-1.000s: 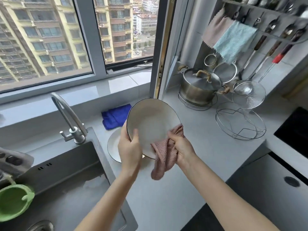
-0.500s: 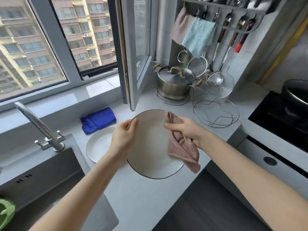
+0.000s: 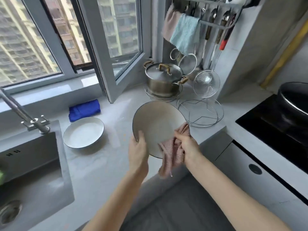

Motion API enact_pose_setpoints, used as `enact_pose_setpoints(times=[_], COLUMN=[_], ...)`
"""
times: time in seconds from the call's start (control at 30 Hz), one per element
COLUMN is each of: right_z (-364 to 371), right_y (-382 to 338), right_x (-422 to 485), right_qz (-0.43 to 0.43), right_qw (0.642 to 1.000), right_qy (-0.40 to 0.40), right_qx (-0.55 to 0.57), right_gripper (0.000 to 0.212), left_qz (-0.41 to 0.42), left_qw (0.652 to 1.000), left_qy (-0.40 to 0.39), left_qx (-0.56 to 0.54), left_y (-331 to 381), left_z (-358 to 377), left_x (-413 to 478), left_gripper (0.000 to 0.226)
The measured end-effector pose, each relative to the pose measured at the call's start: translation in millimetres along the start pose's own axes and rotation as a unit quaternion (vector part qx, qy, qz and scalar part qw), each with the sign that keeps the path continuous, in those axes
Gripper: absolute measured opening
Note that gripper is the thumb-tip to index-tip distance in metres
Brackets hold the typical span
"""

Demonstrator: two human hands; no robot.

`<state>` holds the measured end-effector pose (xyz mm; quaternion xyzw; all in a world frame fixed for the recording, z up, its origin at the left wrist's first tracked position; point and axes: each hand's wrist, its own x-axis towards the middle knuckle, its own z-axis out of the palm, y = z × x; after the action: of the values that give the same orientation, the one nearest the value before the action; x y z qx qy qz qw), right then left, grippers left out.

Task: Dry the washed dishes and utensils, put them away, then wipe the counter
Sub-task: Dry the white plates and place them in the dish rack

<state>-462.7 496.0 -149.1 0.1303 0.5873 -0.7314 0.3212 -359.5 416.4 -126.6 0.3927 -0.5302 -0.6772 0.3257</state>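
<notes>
Slippage is the main worry. The held plate (image 3: pixel 156 124) sits tilted in mid-air at the centre of the frame, above the counter (image 3: pixel 100 164) and near its front edge, with dark floor showing at bottom centre. The left hand (image 3: pixel 138 150) pinches the plate's lower left rim, thumb on the inner face and fingers hidden behind, so one narrow grip seems to carry most of the weight. The right hand (image 3: pixel 186 145) is curled round the bunched pink cloth (image 3: pixel 171 147) and presses it onto the lower right rim. A hard rub there could lever the plate out of the left pinch, all the more if the glaze is wet. A tail of the cloth hangs below the plate and could snag or drag.

Just to the upper right of the plate stands a wire rack (image 3: pixel 200 112), and a careless swing of the rim might knock it. The second plate (image 3: pixel 83 132) lies flat on the counter at centre left, near a folded blue cloth (image 3: pixel 84 110); whether it is dry I cannot tell. Stacking the held plate on it too fast risks a chip.
</notes>
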Motion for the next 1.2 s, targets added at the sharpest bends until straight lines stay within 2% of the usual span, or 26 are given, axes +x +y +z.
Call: enact_pose_setpoints(times=[0.07,0.13,0.17,0.23,0.27,0.3,0.33,0.4,0.53,0.6,0.67,0.73,0.77,0.8,0.83,0.9,0.93,1.0,1.1,1.17,1.2], right_z=[-24.1,-39.9,-44.6,-51.0,-55.0,-59.8,-66.4,-83.2,-117.9,-132.1,-136.2,-133.8,-134.2,-138.4,-146.2,-172.3,-190.0,-225.1,-266.7,-289.7,-300.9], right_y=[-20.6,-41.3,-50.9,-59.1,-58.8,-57.2,-54.8,-50.2,-24.7,8.8,52.3,93.8,110.6,123.8,132.7,135.8,130.4,112.7,86.4,78.3,76.2], right_x=[-5.1,-24.6,-39.4,-65.2,-74.6,-83.3,-88.9,-98.1,-124.6,-143.5,-166.2,-191.3,-203.3,-214.8,-227.5,-252.6,-265.9,-294.9,-340.3,-365.2,-374.5], right_qz=[-0.052,-0.115,-0.143,-0.163,-0.164,-0.169,-0.178,-0.178,-0.074,-0.019,-0.004,-0.025,-0.046,-0.071,-0.093,-0.110,-0.113,-0.128,-0.154,-0.151,-0.146], right_qw=[0.991,0.950,0.913,0.833,0.808,0.798,0.799,0.833,0.945,0.985,1.000,0.991,0.979,0.970,0.967,0.972,0.974,0.977,0.958,0.920,0.906], right_qy=[-0.027,-0.145,-0.215,-0.309,-0.325,-0.325,-0.320,-0.296,-0.194,-0.121,-0.026,0.094,0.144,0.173,0.182,0.188,0.190,0.172,0.071,-0.005,-0.032], right_qx=[-0.118,-0.250,-0.317,-0.430,-0.464,-0.478,-0.476,-0.433,-0.254,-0.121,-0.009,0.095,0.135,0.156,0.152,0.091,0.055,-0.023,-0.231,-0.361,-0.395], right_gripper=[0.025,0.018,0.019,0.030,0.034,0.035,0.034,0.029,0.014,0.011,0.014,0.014,0.015,0.017,0.018,0.025,0.027,0.029,0.042,0.046,0.043], left_qz=[-0.015,0.007,0.030,0.108,0.158,0.201,0.228,0.247,0.116,0.075,0.021,-0.062,-0.097,-0.116,-0.124,-0.105,-0.101,-0.067,0.058,0.143,0.192], left_qw=[0.991,0.971,0.950,0.876,0.843,0.827,0.829,0.851,0.944,0.961,0.978,0.991,0.986,0.980,0.979,0.992,0.994,0.974,0.886,0.804,0.770], left_qy=[-0.117,-0.193,-0.243,-0.331,-0.335,-0.318,-0.292,-0.251,-0.127,-0.082,-0.008,0.086,0.131,0.160,0.158,0.071,-0.013,-0.193,-0.393,-0.470,-0.480], left_qx=[0.066,0.145,0.194,0.335,0.391,0.417,0.420,0.390,0.282,0.253,0.206,0.083,0.021,-0.019,-0.024,0.021,0.046,0.101,0.240,0.336,0.375], left_y=[5.1,16.1,21.2,24.5,19.2,14.2,9.9,2.4,-4.5,-16.0,-34.3,-50.5,-57.2,-62.6,-67.8,-82.6,-86.9,-82.0,-57.6,-44.8,-44.9], left_z=[-15.4,-24.5,-23.8,-12.9,-7.6,-4.0,-2.7,-3.6,-19.8,-35.7,-44.2,-40.8,-36.8,-34.5,-36.8,-53.7,-66.3,-86.6,-84.5,-65.2,-53.8], left_x=[7.4,13.9,12.1,-5.8,-16.8,-28.7,-40.3,-59.4,-93.3,-115.5,-145.9,-193.2,-219.6,-246.2,-269.2,-297.9,-304.8,-300.9,-294.8,-318.3,-335.1], left_gripper=[0.019,0.014,0.015,0.021,0.023,0.024,0.026,0.028,0.024,0.030,0.036,0.034,0.031,0.031,0.033,0.033,0.027,0.014,0.012,0.007,0.015])
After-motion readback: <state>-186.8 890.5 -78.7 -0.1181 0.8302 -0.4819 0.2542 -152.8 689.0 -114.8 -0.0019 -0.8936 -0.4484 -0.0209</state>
